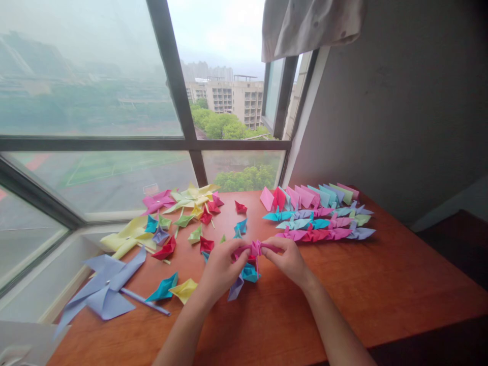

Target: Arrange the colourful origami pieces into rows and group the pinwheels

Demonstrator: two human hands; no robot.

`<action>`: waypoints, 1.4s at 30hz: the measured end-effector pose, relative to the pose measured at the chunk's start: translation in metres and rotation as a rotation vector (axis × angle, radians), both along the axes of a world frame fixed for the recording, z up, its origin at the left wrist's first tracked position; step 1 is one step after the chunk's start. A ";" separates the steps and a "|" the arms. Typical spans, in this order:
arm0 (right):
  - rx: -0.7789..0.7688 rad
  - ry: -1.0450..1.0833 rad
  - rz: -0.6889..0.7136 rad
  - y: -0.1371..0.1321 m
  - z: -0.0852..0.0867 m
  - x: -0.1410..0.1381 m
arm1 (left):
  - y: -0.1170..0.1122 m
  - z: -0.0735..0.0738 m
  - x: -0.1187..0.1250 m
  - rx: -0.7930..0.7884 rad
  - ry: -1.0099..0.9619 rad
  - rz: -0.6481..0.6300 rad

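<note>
Both my hands meet over the middle of the wooden table point(381, 290). My left hand point(221, 267) and my right hand point(287, 259) pinch a small folded pink paper piece point(254, 248) between their fingertips, one at each end. Just below the hands lie a teal folded piece point(249, 273) and a purple one point(235, 288). Rows of finished folded paper shapes point(320, 218) in pink, teal, green and purple lie beyond my right hand.
A large pale-blue paper pinwheel point(104, 290) on a stick lies at the left, a yellow one point(127, 236) behind it. Small red, teal, green and yellow folded pieces point(183, 223) are scattered between. A window point(114, 101) stands behind the table, a grey wall at the right.
</note>
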State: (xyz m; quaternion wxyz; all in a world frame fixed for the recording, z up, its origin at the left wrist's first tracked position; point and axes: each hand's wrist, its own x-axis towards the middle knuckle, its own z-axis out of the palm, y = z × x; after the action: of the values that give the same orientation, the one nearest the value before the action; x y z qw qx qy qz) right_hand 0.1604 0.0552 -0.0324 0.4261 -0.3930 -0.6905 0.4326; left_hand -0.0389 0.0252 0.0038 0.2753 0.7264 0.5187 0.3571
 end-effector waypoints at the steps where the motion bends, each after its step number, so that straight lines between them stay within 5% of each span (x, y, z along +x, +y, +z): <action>1: 0.001 -0.001 -0.002 0.000 -0.001 0.000 | 0.000 0.000 0.000 0.005 0.008 0.001; 9: -0.039 0.027 0.044 -0.002 0.006 -0.001 | -0.001 -0.001 -0.002 -0.026 -0.025 -0.037; 17: -0.322 0.298 0.261 -0.007 0.013 0.009 | -0.008 0.016 -0.002 -0.418 -0.532 -0.215; 24: -0.473 0.593 0.297 -0.010 0.008 0.006 | -0.012 0.015 0.001 -0.594 -0.803 -0.192; 34: -0.524 0.819 0.230 -0.007 0.002 0.011 | -0.010 0.010 -0.001 -0.625 -1.030 -0.176; 42: -0.556 0.908 0.180 -0.004 -0.001 0.012 | -0.008 0.007 -0.003 -0.600 -0.997 -0.156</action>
State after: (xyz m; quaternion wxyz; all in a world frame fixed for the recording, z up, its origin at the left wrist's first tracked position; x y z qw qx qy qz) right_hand 0.1720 0.0510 -0.0333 0.5228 -0.2037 -0.3274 0.7602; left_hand -0.0415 0.0172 0.0106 0.7053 0.3970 0.3498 0.4718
